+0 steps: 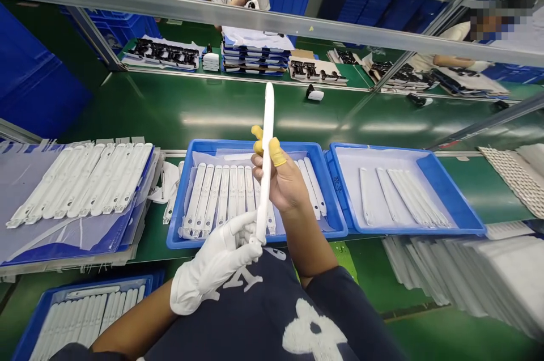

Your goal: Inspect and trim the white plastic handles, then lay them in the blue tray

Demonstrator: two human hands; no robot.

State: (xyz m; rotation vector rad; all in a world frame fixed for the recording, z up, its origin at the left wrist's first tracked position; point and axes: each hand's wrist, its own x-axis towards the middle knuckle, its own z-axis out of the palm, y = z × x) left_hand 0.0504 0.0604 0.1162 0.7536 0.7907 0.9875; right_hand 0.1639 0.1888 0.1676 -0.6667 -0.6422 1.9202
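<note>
Right now a long, slender white plastic strip (266, 162) stands nearly upright, its top leaning slightly right. The white-gloved left hand (215, 270) has its fingers curled around the lower end, nearer the chest, while the bare right hand (283, 185) pinches higher up with yellow-capped fingers (277, 152), above a shallow blue plastic tray (255, 145).

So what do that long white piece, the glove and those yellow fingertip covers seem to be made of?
The long white piece looks like moulded plastic: smooth, with an even soft sheen. The white glove looks like thin cotton fabric, matte and softly creased. The yellow finger cots look like thin latex or similar rubber, stretched snugly over the fingertips.
</note>
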